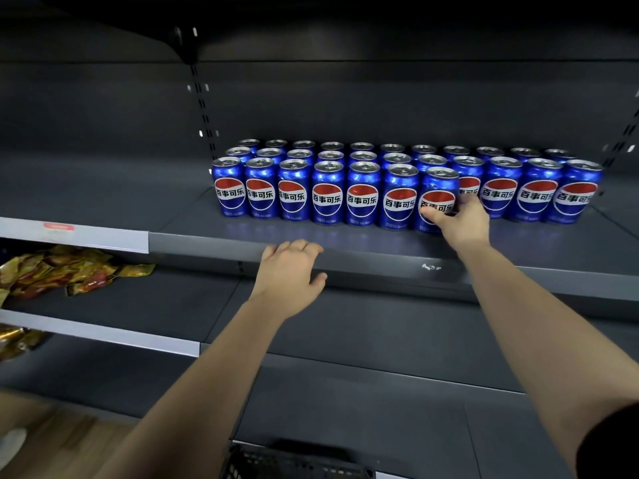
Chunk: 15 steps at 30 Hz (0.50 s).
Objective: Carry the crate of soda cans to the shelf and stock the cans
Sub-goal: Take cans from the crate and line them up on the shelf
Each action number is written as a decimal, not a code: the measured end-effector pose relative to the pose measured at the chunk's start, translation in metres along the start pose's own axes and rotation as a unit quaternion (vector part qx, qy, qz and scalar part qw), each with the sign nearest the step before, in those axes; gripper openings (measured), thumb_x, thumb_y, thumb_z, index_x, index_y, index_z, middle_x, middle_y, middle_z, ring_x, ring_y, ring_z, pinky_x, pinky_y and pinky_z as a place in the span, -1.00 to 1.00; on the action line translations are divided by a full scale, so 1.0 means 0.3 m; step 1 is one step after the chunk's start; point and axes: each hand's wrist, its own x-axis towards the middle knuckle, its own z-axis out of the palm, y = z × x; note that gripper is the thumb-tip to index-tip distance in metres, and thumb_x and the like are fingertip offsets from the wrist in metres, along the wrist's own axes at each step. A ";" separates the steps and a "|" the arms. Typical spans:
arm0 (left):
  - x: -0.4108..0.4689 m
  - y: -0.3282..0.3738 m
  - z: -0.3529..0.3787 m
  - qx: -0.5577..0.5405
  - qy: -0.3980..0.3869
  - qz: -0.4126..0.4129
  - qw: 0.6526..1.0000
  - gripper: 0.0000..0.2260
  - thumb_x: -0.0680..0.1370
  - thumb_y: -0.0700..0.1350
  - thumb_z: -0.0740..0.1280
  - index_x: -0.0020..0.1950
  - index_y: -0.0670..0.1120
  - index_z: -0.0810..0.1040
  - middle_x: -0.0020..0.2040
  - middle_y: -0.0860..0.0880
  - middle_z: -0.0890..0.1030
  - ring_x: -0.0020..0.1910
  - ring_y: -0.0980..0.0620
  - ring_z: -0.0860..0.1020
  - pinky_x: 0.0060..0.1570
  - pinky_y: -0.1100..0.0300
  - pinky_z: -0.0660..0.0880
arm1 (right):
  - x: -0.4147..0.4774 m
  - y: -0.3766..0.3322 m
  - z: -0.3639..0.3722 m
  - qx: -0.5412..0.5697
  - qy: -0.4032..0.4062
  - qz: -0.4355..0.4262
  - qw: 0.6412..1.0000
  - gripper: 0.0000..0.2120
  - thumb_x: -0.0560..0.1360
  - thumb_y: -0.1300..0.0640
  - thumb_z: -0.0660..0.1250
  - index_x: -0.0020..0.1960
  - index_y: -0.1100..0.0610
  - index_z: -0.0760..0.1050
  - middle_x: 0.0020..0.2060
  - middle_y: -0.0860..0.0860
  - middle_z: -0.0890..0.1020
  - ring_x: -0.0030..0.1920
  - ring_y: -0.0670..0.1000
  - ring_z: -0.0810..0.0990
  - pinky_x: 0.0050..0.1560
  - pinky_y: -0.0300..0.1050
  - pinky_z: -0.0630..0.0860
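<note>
Blue soda cans [328, 191] with red, white and blue logos stand in three rows on the dark grey shelf [193, 223]. My right hand [460, 223] grips one can [437, 191] in the front row, standing slightly forward of its neighbours. My left hand [290, 267] rests on the shelf's front edge, fingers spread, holding nothing. The black crate [290, 461] shows only its rim at the bottom of the view.
Yellow and red snack packets [58, 271] lie on the lower shelf at the left. More packets [17, 340] sit one shelf below. A grey price rail [74, 235] runs along the left shelf edge. Perforated uprights [204, 112] divide the back wall.
</note>
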 end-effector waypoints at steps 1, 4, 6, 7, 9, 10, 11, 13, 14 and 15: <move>-0.007 -0.005 0.002 0.001 -0.004 -0.002 1.000 -0.60 0.55 0.08 0.26 0.37 0.02 0.40 0.26 0.04 0.50 0.27 0.00 0.43 0.32 0.07 0.21 | 0.003 0.001 0.005 0.000 0.004 0.004 1.000 -0.34 0.39 0.03 0.55 0.38 0.20 0.38 0.29 0.09 0.56 0.27 0.07 0.54 0.13 -0.17 0.41; -0.025 -0.022 0.011 0.005 -0.011 -0.005 1.000 -0.60 0.55 0.07 0.26 0.37 0.02 0.40 0.26 0.04 0.50 0.28 0.01 0.43 0.33 0.07 0.22 | 0.005 0.009 0.016 -0.009 0.011 0.009 1.000 -0.34 0.39 0.01 0.55 0.38 0.19 0.39 0.27 0.09 0.57 0.25 0.07 0.55 0.12 -0.16 0.41; -0.034 -0.035 0.015 0.010 -0.011 -0.007 1.000 -0.60 0.55 0.07 0.26 0.36 0.02 0.40 0.26 0.04 0.50 0.28 0.01 0.43 0.32 0.07 0.22 | 0.003 0.015 0.021 -0.021 0.017 0.006 1.000 -0.34 0.40 -0.02 0.53 0.38 0.19 0.38 0.27 0.10 0.57 0.26 0.09 0.54 0.16 -0.12 0.43; -0.038 -0.042 0.015 0.012 -0.011 -0.010 1.000 -0.61 0.55 0.07 0.26 0.36 0.01 0.41 0.26 0.04 0.50 0.28 0.01 0.43 0.31 0.07 0.22 | -0.001 0.017 0.022 -0.031 0.017 0.001 0.999 -0.33 0.41 -0.04 0.52 0.39 0.19 0.37 0.27 0.11 0.57 0.27 0.11 0.54 0.19 -0.07 0.44; -0.046 -0.053 0.012 0.019 -0.009 -0.012 1.000 -0.61 0.55 0.07 0.26 0.36 0.01 0.41 0.26 0.04 0.51 0.27 0.00 0.44 0.30 0.07 0.23 | -0.007 0.020 0.024 -0.061 0.016 -0.007 0.998 -0.31 0.43 -0.05 0.50 0.43 0.19 0.32 0.28 0.13 0.55 0.28 0.16 0.52 0.23 0.01 0.45; -0.052 -0.056 0.010 0.024 -0.007 -0.012 1.000 -0.62 0.55 0.07 0.25 0.35 0.01 0.41 0.25 0.04 0.52 0.27 0.00 0.45 0.30 0.07 0.23 | -0.012 0.020 0.024 -0.076 0.013 -0.009 0.997 -0.31 0.45 -0.05 0.48 0.44 0.20 0.30 0.28 0.15 0.55 0.29 0.18 0.51 0.23 0.02 0.44; -0.058 -0.061 0.007 0.026 -0.006 -0.011 1.000 -0.62 0.55 0.06 0.25 0.35 0.01 0.41 0.24 0.04 0.53 0.25 0.01 0.47 0.29 0.08 0.23 | -0.018 0.019 0.022 -0.088 0.009 -0.010 0.996 -0.33 0.46 -0.05 0.47 0.44 0.21 0.30 0.28 0.15 0.55 0.29 0.19 0.51 0.23 0.02 0.44; -0.073 -0.070 0.004 0.023 -0.009 -0.008 1.000 -0.64 0.56 0.06 0.25 0.34 0.01 0.42 0.21 0.04 0.55 0.20 0.01 0.50 0.27 0.09 0.24 | -0.039 0.013 0.019 -0.104 0.005 -0.020 0.994 -0.41 0.49 -0.04 0.43 0.40 0.21 0.35 0.26 0.14 0.57 0.27 0.19 0.52 0.20 -0.01 0.44; -0.083 -0.076 0.004 0.019 -0.012 -0.007 1.000 -0.64 0.56 0.05 0.25 0.33 0.01 0.42 0.19 0.04 0.56 0.18 0.00 0.51 0.27 0.09 0.25 | -0.055 0.010 0.017 -0.108 0.007 -0.028 0.994 -0.45 0.51 -0.02 0.42 0.39 0.21 0.37 0.24 0.14 0.58 0.27 0.19 0.52 0.19 -0.02 0.44; -0.095 -0.083 0.006 0.018 -0.014 -0.005 1.000 -0.64 0.56 0.05 0.24 0.33 0.01 0.43 0.18 0.04 0.57 0.17 0.00 0.52 0.27 0.09 0.26 | -0.079 0.006 0.016 -0.111 0.010 -0.039 0.993 -0.46 0.52 0.01 0.40 0.40 0.21 0.36 0.24 0.14 0.58 0.27 0.19 0.52 0.20 -0.02 0.43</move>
